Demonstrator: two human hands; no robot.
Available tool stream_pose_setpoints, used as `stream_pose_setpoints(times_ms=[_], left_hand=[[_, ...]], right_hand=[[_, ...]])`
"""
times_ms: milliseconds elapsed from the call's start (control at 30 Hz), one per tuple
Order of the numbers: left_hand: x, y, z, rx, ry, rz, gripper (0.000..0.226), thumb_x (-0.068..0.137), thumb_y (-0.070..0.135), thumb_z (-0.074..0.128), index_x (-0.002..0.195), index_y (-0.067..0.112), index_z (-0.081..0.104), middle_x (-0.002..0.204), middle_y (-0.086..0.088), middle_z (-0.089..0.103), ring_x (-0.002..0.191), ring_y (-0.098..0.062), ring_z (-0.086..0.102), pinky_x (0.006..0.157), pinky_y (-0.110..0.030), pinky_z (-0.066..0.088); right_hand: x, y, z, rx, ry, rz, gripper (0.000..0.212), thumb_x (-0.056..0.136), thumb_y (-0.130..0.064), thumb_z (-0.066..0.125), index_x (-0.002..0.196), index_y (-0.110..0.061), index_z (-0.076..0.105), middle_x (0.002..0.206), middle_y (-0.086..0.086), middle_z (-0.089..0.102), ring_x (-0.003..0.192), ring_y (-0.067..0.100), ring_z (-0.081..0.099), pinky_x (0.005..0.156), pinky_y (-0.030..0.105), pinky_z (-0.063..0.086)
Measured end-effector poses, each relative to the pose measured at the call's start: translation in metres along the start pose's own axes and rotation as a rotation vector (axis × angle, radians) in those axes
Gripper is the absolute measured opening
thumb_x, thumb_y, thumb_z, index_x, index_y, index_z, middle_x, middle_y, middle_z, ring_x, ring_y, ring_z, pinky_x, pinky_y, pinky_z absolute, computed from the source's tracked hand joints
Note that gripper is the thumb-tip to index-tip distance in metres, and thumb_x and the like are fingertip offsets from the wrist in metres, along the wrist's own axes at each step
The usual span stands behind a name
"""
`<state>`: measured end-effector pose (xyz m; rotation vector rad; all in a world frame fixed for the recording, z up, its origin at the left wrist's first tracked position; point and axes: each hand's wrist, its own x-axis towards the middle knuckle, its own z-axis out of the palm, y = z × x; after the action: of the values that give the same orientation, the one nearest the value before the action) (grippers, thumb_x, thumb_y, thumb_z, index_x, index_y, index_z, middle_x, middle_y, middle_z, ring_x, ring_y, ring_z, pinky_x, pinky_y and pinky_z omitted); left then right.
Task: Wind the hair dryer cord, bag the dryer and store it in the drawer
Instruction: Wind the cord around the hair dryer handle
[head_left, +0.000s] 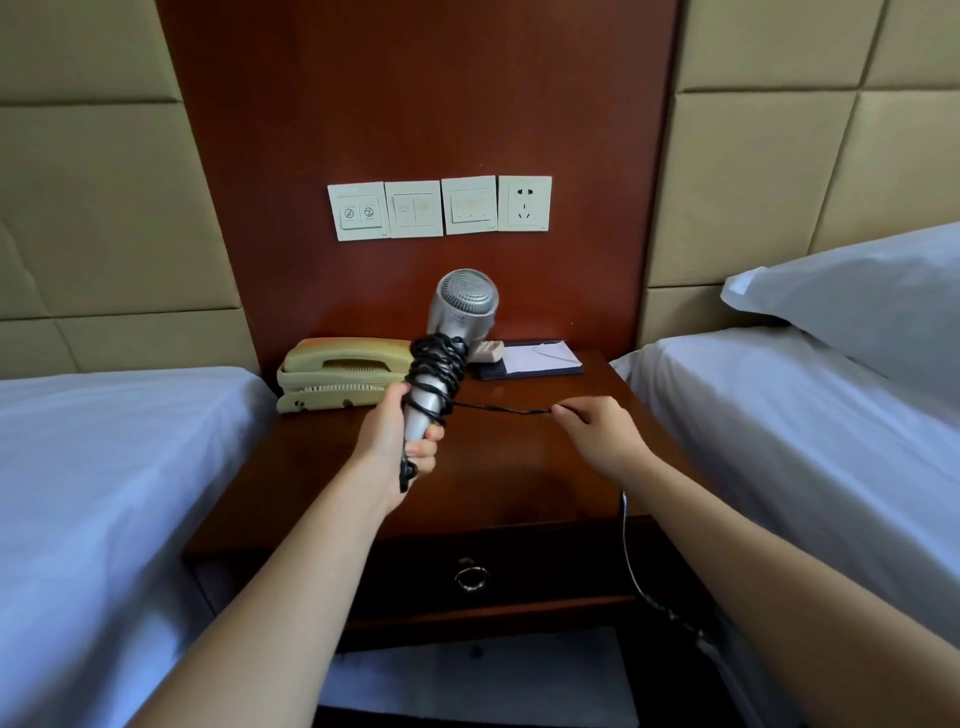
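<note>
My left hand (402, 444) grips the handle of a silver hair dryer (462, 304) held upright above the wooden nightstand (498, 467). Its black cord (436, 371) is wound in many loops around the handle. A free stretch of cord runs right to my right hand (597, 428), which pinches it between fingertips. The rest of the cord drops behind my right forearm and hangs down past the nightstand's front. The drawer (519, 569) with a metal ring pull (470, 577) is closed. No bag is visible.
A beige telephone (337, 374) sits at the nightstand's back left, a notepad and folder (535, 358) at the back right. Switch plates and a wall socket (524, 203) are on the wood panel. White beds flank both sides; a pillow (857, 306) lies on the right.
</note>
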<state>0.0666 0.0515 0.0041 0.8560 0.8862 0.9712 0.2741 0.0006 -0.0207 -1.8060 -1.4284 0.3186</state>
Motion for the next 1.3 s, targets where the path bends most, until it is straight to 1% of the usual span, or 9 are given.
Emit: stream_pose_setpoints(times_ms=[133,233,367,600,733,900,1000,1133,1300], left_hand=[[0.014,-0.005,-0.015,0.123,0.211,0.034,0.034,0.094,0.028,0.032,0.077,0.005,0.049,0.054,-0.009,0.042,0.024,-0.009,0.023,0.032,-0.01,0.019],[0.019,-0.006,-0.021,0.219,0.31,0.02,0.039,0.094,0.028,0.026,0.086,0.001,0.052,0.056,-0.012,0.044,0.023,-0.011,0.025,0.033,-0.011,0.022],[0.015,-0.009,-0.019,0.514,0.353,0.121,0.038,0.095,0.029,0.026,0.092,0.005,0.056,0.061,-0.014,0.054,0.037,-0.019,0.04,0.042,-0.023,0.029],[0.007,-0.013,-0.007,0.946,0.241,0.361,0.035,0.093,0.022,0.027,0.068,0.006,0.046,0.081,-0.021,0.062,0.064,-0.028,0.05,0.058,-0.033,0.035],[-0.003,-0.012,-0.003,1.083,0.173,0.339,0.038,0.094,0.025,0.024,0.061,0.012,0.039,0.077,-0.017,0.055,0.066,-0.028,0.048,0.064,-0.037,0.033],[-0.016,-0.018,-0.001,1.199,0.007,0.424,0.04,0.092,0.032,0.021,0.063,0.016,0.042,0.082,-0.018,0.061,0.085,-0.037,0.061,0.068,-0.038,0.039],[-0.024,-0.018,0.001,1.258,-0.078,0.494,0.036,0.089,0.034,0.022,0.073,0.018,0.05,0.074,-0.007,0.051,0.086,-0.035,0.062,0.067,-0.038,0.04],[-0.025,-0.016,-0.001,1.34,-0.121,0.519,0.046,0.087,0.051,0.03,0.108,0.022,0.059,0.094,-0.009,0.06,0.098,-0.031,0.059,0.077,-0.041,0.049],[-0.028,-0.019,0.001,1.558,-0.127,0.503,0.051,0.081,0.067,0.048,0.107,0.024,0.058,0.088,-0.002,0.055,0.093,-0.026,0.057,0.07,-0.038,0.047]], right_hand=[[-0.02,-0.027,0.008,-0.317,0.057,-0.261,0.026,0.093,-0.044,0.046,0.11,-0.035,0.063,0.106,-0.001,0.07,0.101,0.031,0.062,0.079,0.035,0.049],[-0.03,-0.042,0.013,-0.549,0.019,-0.539,0.03,0.096,-0.046,0.039,0.115,-0.034,0.058,0.1,0.002,0.071,0.094,0.035,0.063,0.065,0.033,0.043],[-0.031,-0.055,0.013,-0.554,-0.022,-0.695,0.037,0.093,-0.049,0.03,0.106,-0.031,0.06,0.084,0.002,0.07,0.081,0.035,0.064,0.057,0.033,0.043],[-0.034,-0.076,0.008,-0.374,-0.098,-0.656,0.028,0.095,-0.037,0.044,0.084,-0.018,0.062,0.081,0.003,0.066,0.079,0.032,0.058,0.061,0.039,0.045],[-0.03,-0.075,0.01,-0.287,-0.227,-0.59,0.025,0.096,-0.029,0.047,0.089,-0.014,0.066,0.078,-0.004,0.058,0.08,0.027,0.059,0.065,0.037,0.043],[-0.021,-0.069,0.013,-0.237,-0.246,-0.564,0.028,0.096,-0.026,0.047,0.09,-0.007,0.067,0.084,0.009,0.068,0.078,0.024,0.06,0.071,0.041,0.046],[-0.019,-0.066,0.012,-0.194,-0.23,-0.555,0.031,0.095,-0.029,0.048,0.086,-0.006,0.067,0.081,0.01,0.068,0.075,0.023,0.061,0.07,0.043,0.048],[-0.016,-0.067,0.008,-0.166,-0.192,-0.529,0.021,0.089,-0.029,0.058,0.08,-0.013,0.067,0.073,0.001,0.065,0.071,0.018,0.059,0.067,0.038,0.049],[-0.016,-0.066,0.001,-0.345,-0.153,-0.372,0.028,0.077,-0.044,0.069,0.066,-0.024,0.053,0.063,-0.008,0.05,0.064,0.012,0.046,0.051,0.025,0.032]])
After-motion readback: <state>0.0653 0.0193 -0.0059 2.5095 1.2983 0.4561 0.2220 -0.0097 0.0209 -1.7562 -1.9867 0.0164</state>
